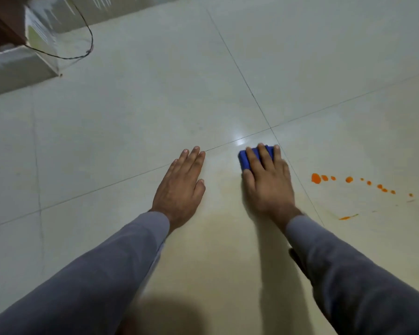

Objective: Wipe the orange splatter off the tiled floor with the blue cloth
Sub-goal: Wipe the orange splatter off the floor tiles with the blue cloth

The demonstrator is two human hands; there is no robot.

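Hands: both flat on the pale tiled floor (pixel 136 112), palms down, reaching forward from grey sleeves
Left hand (pixel 179 184): fingers straight and close together, thumb tucked alongside, resting on bare tile and holding nothing; fingertips just reaching a grout line
Right hand (pixel 267 182): fingers straight and slightly spread, pressing down on top of the blue cloth (pixel 245 160); fingertips reaching the cloth's far edge
Blue cloth: folded into a small pad, pinned between right hand and floor, mostly hidden under the fingers, blue showing at the left side and between the fingers; near the spot where four tiles meet
Orange splatter (pixel 316 178): to the right of the right hand and apart from it, on the neighbouring tile; a trail of round drops, largest at the left, shrinking toward the right edge of view
Orange streak (pixel 348 217): thin smear lying nearer than the drops, also right of the right hand
Faint haze: dull yellowish film on the tile around and below the right hand
Sleeves (pixel 94 281): grey, long, covering both forearms to the wrists
Far left corner: grey ledge (pixel 17 66) at the base of brown furniture, with a thin black cable (pixel 91 39) looping onto the floor
Glare: bright reflection on the tile just beyond the cloth
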